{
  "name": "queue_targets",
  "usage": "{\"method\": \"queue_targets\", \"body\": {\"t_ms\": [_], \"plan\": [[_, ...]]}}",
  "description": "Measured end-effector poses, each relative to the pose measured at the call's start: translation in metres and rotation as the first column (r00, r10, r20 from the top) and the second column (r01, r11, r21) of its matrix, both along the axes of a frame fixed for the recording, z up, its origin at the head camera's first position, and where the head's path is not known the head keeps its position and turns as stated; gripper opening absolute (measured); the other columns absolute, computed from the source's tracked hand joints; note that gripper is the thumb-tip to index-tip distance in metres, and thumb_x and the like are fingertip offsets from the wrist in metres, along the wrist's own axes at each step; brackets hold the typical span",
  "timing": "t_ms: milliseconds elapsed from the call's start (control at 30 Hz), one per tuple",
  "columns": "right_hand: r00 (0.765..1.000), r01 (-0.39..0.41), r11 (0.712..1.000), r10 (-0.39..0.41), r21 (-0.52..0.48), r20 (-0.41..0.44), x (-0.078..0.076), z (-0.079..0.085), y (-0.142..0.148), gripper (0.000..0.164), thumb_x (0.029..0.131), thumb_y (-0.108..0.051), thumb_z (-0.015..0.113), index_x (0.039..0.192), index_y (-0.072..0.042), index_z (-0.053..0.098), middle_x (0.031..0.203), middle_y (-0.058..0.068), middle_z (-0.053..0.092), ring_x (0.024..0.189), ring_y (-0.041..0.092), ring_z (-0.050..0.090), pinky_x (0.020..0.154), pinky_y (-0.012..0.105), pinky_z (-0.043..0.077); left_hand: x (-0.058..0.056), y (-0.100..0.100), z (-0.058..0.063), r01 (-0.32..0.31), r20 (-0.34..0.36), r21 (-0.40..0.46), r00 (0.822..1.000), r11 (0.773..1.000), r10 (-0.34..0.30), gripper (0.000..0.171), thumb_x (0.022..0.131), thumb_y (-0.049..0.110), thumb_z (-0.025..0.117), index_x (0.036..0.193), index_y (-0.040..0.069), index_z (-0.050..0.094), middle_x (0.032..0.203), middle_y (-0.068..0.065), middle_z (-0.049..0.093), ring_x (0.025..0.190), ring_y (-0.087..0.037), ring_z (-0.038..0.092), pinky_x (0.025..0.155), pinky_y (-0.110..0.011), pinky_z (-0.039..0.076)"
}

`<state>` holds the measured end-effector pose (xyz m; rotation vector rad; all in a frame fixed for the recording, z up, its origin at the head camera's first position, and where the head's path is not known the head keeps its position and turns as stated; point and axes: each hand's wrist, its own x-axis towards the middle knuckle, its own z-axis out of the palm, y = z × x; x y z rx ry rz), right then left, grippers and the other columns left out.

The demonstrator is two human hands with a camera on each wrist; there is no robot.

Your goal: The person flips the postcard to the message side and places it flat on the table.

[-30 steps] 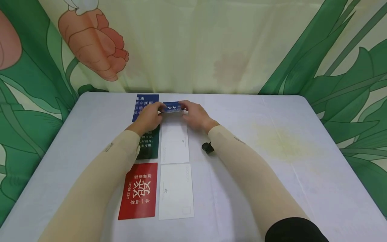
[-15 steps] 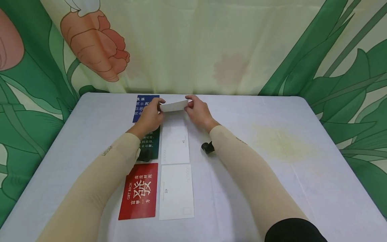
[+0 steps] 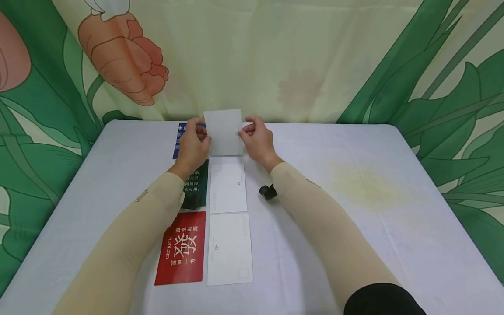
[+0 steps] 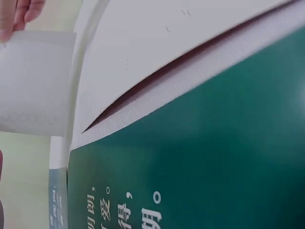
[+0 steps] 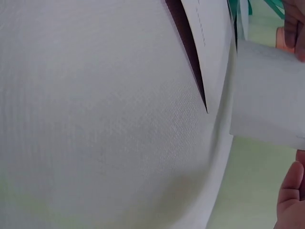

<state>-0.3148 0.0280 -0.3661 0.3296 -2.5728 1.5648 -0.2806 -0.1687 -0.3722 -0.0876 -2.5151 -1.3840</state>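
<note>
Your left hand (image 3: 191,143) and right hand (image 3: 258,141) pinch raised card (image 3: 223,129) | two white postcards (image 3: 228,190) at 6 o'clock look done | yours not down yet

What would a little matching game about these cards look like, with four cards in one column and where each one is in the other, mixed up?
Cards:
1. Red card
2. Green card
3. Blue card
4. Raised white card

Places:
A. Lying between the red and blue cards
B. Held up between the left hand and the right hand
C. Lying nearest the bottom of the head view
D. Lying near the table's far edge, partly hidden by the left hand

Pairs: 1-C, 2-A, 3-D, 4-B
</note>
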Motion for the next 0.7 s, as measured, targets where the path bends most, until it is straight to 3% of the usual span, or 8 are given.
{"method": "queue_targets", "body": {"t_ms": [133,267,400,700], "plan": [[0.998,0.015,1.0,-0.014,0.011,-0.066,0.0009,-0.0002,-0.0011,0.026,0.095,-0.014,0.066,0.117,-0.002,0.061,0.105,0.007,0.067,0.094,0.02,0.064,0.083,0.028,0.05,-0.0008,0.0007,-0.0011,-0.022,-0.035,-0.03,0.999,0.999,0.021,0.032,0.098,-0.001,0.058,0.129,-0.002,0.05,0.115,-0.019,0.059,0.104,-0.029,0.057,0.093,-0.04,0.05],[0.994,0.012,0.998,-0.005,0.064,-0.11,0.0014,0.0003,-0.0012,0.019,0.097,-0.014,0.064,0.11,-0.003,0.07,0.105,0.008,0.068,0.096,0.021,0.063,0.085,0.027,0.049,-0.0014,0.0011,-0.0001,-0.008,0.011,-0.085,1.0,0.996,0.009,0.037,0.099,0.002,0.057,0.136,0.001,0.055,0.131,-0.016,0.057,0.115,-0.029,0.055,0.098,-0.04,0.049],[0.995,-0.008,0.995,0.017,0.097,-0.1,0.0013,0.0013,-0.0005,0.024,0.097,-0.014,0.063,0.116,-0.002,0.072,0.109,0.009,0.067,0.099,0.022,0.063,0.089,0.027,0.049,-0.0018,0.0016,0.0009,0.029,0.068,-0.114,0.997,0.993,-0.021,0.047,0.099,0.004,0.058,0.145,0.003,0.049,0.14,-0.015,0.05,0.119,-0.029,0.052,0.1,-0.041,0.047],[0.996,-0.09,0.979,0.087,0.183,0.025,-0.0032,-0.0023,-0.0007,0.044,0.094,-0.014,0.066,0.137,-0.004,0.06,0.13,0.011,0.058,0.103,0.02,0.063,0.088,0.027,0.05,-0.0056,0.0036,-0.0012,0.051,0.164,-0.122,0.986,0.991,-0.031,0.051,0.098,0.005,0.057,0.148,0.001,0.045,0.151,-0.017,0.032,0.123,-0.028,0.048,0.102,-0.04,0.047]]}}
